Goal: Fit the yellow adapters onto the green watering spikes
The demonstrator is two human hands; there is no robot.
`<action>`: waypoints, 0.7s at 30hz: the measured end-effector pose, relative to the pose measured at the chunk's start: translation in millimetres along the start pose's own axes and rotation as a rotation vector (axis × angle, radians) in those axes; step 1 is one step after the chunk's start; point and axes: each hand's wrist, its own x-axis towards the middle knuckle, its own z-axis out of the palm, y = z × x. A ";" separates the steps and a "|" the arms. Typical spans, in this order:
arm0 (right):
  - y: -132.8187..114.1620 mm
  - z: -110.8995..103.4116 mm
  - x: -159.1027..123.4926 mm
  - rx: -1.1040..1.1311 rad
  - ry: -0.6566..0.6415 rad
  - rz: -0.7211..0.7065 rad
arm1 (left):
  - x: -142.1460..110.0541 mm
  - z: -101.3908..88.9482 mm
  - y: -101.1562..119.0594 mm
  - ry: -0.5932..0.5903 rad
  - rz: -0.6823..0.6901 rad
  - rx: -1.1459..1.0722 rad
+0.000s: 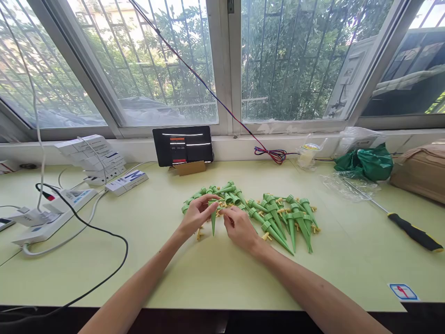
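My left hand [199, 214] pinches a green plastic plant watering spike [213, 224] by its capped top, with the tip pointing down. Close beside it, my right hand [239, 226] has its fingers pinched together at the spike's cap. A bit of yellow, seemingly a small valve, shows at those fingertips, mostly hidden. Behind both hands lies a heap of green spikes and caps [227, 188]. Loose yellow valves [199, 233] lie under the left hand. To the right, several spikes with yellow valves in their caps [274, 215] are piled up, tips toward me.
A tablet [183, 146] showing a timer leans on a cardboard stand. White boxes [99, 157], a power strip [55, 215] and a black cable [114, 236] occupy the left. At right are a screwdriver [413, 231], a green bag [365, 162] and a brown package [420, 169].
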 end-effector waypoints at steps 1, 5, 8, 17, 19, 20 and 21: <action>-0.7 -0.2 0.2 0.012 0.002 0.003 | -0.1 0.2 0.2 -0.001 0.001 -0.003; -4.3 -1.2 0.6 0.091 -0.003 0.005 | 0.0 1.2 -0.2 -0.002 0.011 -0.003; -5.7 -1.5 0.1 0.131 -0.021 -0.008 | 0.1 1.4 -1.2 -0.005 0.014 0.001; -5.5 -1.8 0.3 0.223 -0.066 0.032 | -0.9 1.9 1.6 0.015 0.007 -0.031; -6.6 -2.9 0.6 0.225 -0.066 0.038 | -0.8 2.0 1.3 0.014 0.006 -0.027; -7.3 -3.7 0.6 0.219 -0.063 0.039 | -0.7 2.1 1.0 0.013 0.007 -0.025; -7.8 -4.5 0.6 0.207 -0.060 0.036 | -0.7 2.2 0.8 0.012 0.008 -0.025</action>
